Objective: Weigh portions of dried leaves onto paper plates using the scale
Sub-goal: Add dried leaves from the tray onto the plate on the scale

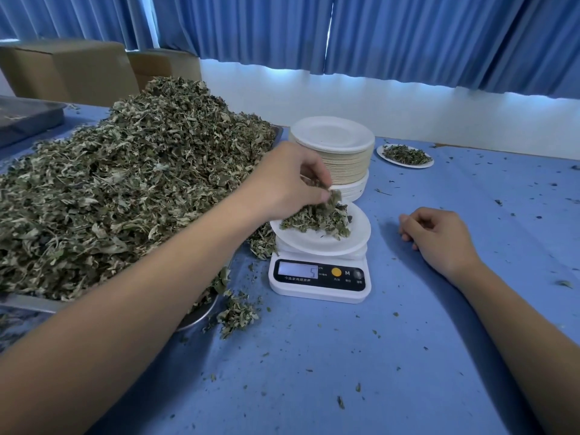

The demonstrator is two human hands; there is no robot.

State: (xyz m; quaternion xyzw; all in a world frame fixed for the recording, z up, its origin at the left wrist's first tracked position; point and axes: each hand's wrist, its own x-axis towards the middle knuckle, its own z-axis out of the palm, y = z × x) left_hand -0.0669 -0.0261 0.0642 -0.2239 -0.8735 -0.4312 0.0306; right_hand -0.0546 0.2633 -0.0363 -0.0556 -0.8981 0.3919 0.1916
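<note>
A white digital scale (318, 279) stands on the blue table, its display reading 5. On it lies a white paper plate (320, 243) with a small heap of dried leaves (317, 219). My left hand (292, 180) hovers over that plate and pinches a tuft of dried leaves just above the heap. My right hand (436, 235) rests on the table to the right of the scale, fingers loosely curled, holding nothing. A huge pile of dried leaves (125, 183) fills a metal tray (194, 318) on the left.
A tall stack of paper plates (332, 142) stands right behind the scale. A filled plate (406, 156) sits at the back right. Cardboard boxes (69, 70) and a dark tray (28, 117) are at the far left. Leaf crumbs litter the blue table (345, 372).
</note>
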